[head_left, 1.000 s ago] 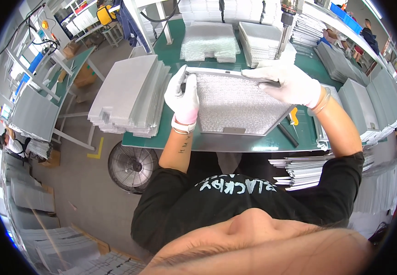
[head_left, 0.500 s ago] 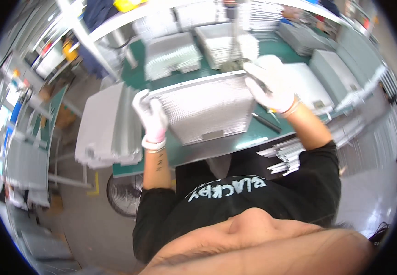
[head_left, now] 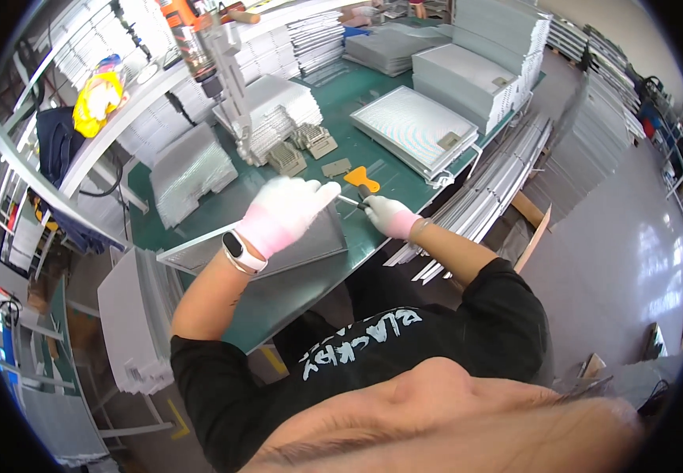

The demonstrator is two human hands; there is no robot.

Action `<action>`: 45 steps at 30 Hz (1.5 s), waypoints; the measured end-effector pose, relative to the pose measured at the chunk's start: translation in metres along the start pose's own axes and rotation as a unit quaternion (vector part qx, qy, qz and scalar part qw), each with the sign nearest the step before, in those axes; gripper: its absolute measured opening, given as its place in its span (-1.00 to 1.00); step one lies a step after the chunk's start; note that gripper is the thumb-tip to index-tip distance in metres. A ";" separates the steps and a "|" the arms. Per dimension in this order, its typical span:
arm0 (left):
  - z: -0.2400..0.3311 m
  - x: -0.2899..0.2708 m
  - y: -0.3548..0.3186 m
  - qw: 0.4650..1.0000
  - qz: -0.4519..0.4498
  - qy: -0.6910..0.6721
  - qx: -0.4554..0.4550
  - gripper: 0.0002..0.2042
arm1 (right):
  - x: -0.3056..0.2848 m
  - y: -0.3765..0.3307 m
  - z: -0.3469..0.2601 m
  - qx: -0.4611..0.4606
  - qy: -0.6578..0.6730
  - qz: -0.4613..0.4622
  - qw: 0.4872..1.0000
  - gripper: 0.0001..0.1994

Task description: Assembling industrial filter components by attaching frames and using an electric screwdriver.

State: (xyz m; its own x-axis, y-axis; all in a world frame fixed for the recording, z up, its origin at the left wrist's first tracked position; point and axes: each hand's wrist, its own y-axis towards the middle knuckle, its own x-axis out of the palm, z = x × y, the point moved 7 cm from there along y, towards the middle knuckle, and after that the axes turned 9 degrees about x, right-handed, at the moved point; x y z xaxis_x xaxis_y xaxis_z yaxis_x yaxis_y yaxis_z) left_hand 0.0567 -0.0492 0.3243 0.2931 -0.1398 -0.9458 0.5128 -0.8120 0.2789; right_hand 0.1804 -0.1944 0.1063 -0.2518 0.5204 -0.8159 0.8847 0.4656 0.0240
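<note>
My right hand (head_left: 389, 217), in a white glove, is closed around a slim tool with a black handle and a thin bright shaft (head_left: 348, 200). The shaft points left, toward my left hand (head_left: 285, 206). That gloved hand is over the framed mesh panel (head_left: 318, 240), its fingers closed and one fingertip at the shaft's end; what is inside its grip is hidden. The panel lies on the green table (head_left: 278, 303), partly covered by my left hand and forearm. An orange scraper (head_left: 362, 178) lies just beyond my right hand.
Small grey plates (head_left: 337, 167) and slotted metal pieces (head_left: 286, 159) lie beyond my hands. Finished-looking mesh panels (head_left: 412, 126) are stacked at right, grey panels (head_left: 140, 315) at left. An orange power drill (head_left: 192, 43) hangs above. Metal strips (head_left: 483, 189) lie beside the table.
Both hands have left the panel's sides. My right hand has picked up the slim black tool from the table; my left has moved across the panel toward it. The view has turned right.
</note>
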 end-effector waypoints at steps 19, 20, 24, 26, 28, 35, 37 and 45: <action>-0.019 0.031 -0.001 0.883 0.329 0.164 -0.293 -0.21 | -0.189 -0.099 -0.114 -0.180 -0.133 0.024 0.974 -0.47; -0.019 0.030 -0.003 0.882 0.338 0.164 -0.286 -0.22 | -0.197 -0.098 -0.120 -0.176 -0.128 0.038 0.975 -0.46; -0.016 0.030 -0.004 0.881 0.343 0.156 -0.286 -0.23 | -0.225 -0.101 -0.128 -0.235 -0.008 0.176 0.956 -0.51; -0.015 0.031 -0.003 0.883 0.339 0.150 -0.290 -0.23 | -0.220 -0.110 -0.118 -0.190 0.066 0.219 0.955 -0.50; -0.014 0.031 -0.004 0.883 0.333 0.148 -0.294 -0.24 | -0.192 -0.107 -0.118 -0.219 -0.074 0.132 0.964 -0.46; -0.002 0.023 -0.007 0.909 0.289 0.129 -0.273 -0.39 | -0.098 -0.052 -0.045 -0.102 -0.040 -0.036 0.993 -0.45; 0.005 0.024 -0.011 0.919 0.262 0.123 -0.268 -0.44 | -0.045 -0.033 -0.031 -0.019 -0.115 -0.073 0.990 -0.41; 0.030 0.008 -0.039 0.899 0.308 0.195 -0.242 -0.58 | -0.173 0.021 -0.236 -0.385 -0.003 0.513 0.767 -0.57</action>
State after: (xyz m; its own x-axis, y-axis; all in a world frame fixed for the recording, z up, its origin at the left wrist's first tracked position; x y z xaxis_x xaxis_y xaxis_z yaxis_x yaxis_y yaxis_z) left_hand 0.0149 -0.0360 0.3013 0.8540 -0.1922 -0.4834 0.4201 -0.2932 0.8588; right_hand 0.1501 -0.1058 0.3837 0.4248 0.8941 -0.1421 0.1214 0.0993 0.9876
